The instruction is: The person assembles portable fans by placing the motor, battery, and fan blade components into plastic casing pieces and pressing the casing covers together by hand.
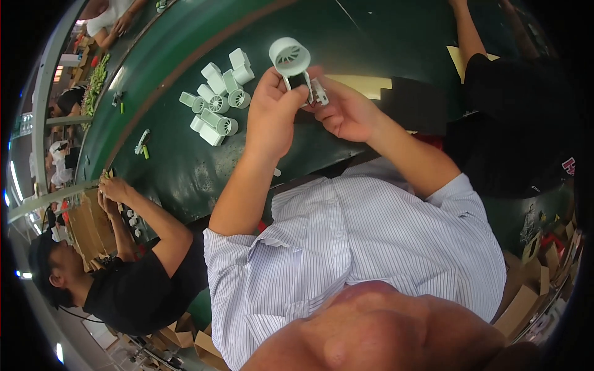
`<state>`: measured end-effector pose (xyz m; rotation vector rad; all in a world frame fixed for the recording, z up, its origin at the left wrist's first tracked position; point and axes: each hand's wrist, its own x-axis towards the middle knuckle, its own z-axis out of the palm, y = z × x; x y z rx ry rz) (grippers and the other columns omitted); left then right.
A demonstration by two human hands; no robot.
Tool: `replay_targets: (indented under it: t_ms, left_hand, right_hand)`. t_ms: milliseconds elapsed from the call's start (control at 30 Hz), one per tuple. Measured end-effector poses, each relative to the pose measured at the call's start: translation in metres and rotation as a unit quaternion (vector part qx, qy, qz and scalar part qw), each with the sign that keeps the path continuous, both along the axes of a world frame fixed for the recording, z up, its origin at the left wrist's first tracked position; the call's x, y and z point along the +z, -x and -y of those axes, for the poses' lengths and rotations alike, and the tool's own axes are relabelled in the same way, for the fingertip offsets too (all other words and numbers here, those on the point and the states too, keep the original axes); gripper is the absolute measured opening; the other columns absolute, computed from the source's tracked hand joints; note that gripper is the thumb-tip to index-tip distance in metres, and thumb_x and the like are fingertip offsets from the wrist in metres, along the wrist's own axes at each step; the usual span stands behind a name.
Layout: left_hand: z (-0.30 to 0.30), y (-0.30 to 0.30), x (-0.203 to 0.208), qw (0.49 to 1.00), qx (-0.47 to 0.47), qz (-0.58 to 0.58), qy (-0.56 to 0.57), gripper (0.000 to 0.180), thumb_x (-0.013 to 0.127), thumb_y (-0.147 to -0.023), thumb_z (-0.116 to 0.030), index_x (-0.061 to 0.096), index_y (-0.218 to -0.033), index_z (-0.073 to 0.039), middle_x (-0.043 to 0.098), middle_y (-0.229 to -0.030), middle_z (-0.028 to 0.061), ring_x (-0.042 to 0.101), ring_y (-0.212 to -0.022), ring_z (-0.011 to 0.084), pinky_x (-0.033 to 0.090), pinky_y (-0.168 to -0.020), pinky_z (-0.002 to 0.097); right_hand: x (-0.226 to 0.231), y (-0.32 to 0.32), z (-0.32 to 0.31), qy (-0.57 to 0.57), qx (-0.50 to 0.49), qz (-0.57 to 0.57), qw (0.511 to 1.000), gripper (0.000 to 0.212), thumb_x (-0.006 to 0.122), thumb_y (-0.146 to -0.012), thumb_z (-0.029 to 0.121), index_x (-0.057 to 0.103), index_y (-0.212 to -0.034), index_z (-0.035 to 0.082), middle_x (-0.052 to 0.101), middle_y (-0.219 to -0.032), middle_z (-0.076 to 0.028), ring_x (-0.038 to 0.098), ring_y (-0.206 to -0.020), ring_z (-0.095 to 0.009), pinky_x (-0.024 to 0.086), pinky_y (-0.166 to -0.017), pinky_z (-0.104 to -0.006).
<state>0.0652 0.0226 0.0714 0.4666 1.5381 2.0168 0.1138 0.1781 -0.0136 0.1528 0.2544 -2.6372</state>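
My left hand (272,117) is closed round a pale mint-white plastic fan housing (289,54). Its round, slotted head points away from me, and the open, dark-looking body sits between thumb and fingers. Close beside it, my right hand (349,112) pinches a small white plastic part (320,93). That part touches or nearly touches the housing; its exact kind and any contact are hard to make out. Left of my hands, several similar pale housings (215,102) lie grouped on the dark green work surface (179,148), some showing round grilles.
To the left, a person in black (142,278) works with both hands at the same surface. Another person's arm (471,37) reaches in at the upper right. Small parts with green pieces (145,145) lie farther left. Cardboard boxes (523,309) stand at the lower right.
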Motion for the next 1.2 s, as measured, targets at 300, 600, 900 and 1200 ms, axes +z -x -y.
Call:
replay_targets:
  t_ms: [300, 600, 900, 1200]
  left_hand:
    - [0.012, 0.006, -0.008, 0.993, -0.031, -0.11, 0.029, 0.041, 0.058, -0.082, 0.007, 0.045, -0.12, 0.0, 0.058, -0.123, 0.0209, 0.057, -0.112, 0.0249, 0.044, -0.097, 0.0375]
    - [0.02, 0.029, -0.008, 0.992, -0.105, -0.059, 0.019, 0.048, 0.072, -0.077, 0.002, 0.053, -0.121, 0.001, 0.058, -0.125, 0.0144, 0.057, -0.112, 0.0219, 0.045, -0.097, 0.0351]
    - [0.014, 0.041, -0.021, 0.959, -0.128, -0.252, 0.035, 0.051, 0.079, -0.066, 0.003, 0.062, -0.114, -0.004, 0.059, -0.115, 0.0095, 0.054, -0.114, 0.0248, 0.044, -0.096, 0.0357]
    - [0.004, 0.038, -0.016, 0.871, -0.359, -0.331, 0.055, 0.04, 0.07, -0.069, 0.003, 0.064, -0.108, 0.0, 0.059, -0.113, 0.0117, 0.057, -0.11, 0.0284, 0.044, -0.096, 0.0361]
  right_hand:
    - [0.013, 0.024, -0.038, -0.354, 0.152, -0.017, 0.923, 0.043, 0.066, -0.089, 0.039, 0.061, -0.103, -0.001, 0.067, -0.085, -0.007, 0.041, -0.05, 0.001, 0.026, -0.035, -0.0106]
    - [0.027, 0.052, -0.053, -0.237, 0.165, 0.054, 0.956, 0.03, 0.064, -0.089, 0.015, 0.054, -0.105, -0.008, 0.061, -0.104, -0.02, 0.048, -0.055, 0.001, 0.032, -0.034, -0.0082]
    - [-0.016, 0.083, -0.048, -0.174, 0.155, -0.006, 0.972, 0.033, 0.062, -0.091, 0.027, 0.058, -0.103, -0.004, 0.058, -0.09, -0.008, 0.051, -0.064, -0.008, 0.039, -0.051, -0.0158]
    - [0.007, 0.079, -0.047, -0.515, 0.337, -0.172, 0.769, 0.017, 0.067, -0.08, 0.018, 0.061, -0.068, 0.007, 0.051, -0.058, 0.003, 0.041, -0.049, -0.002, 0.025, -0.04, -0.0186]
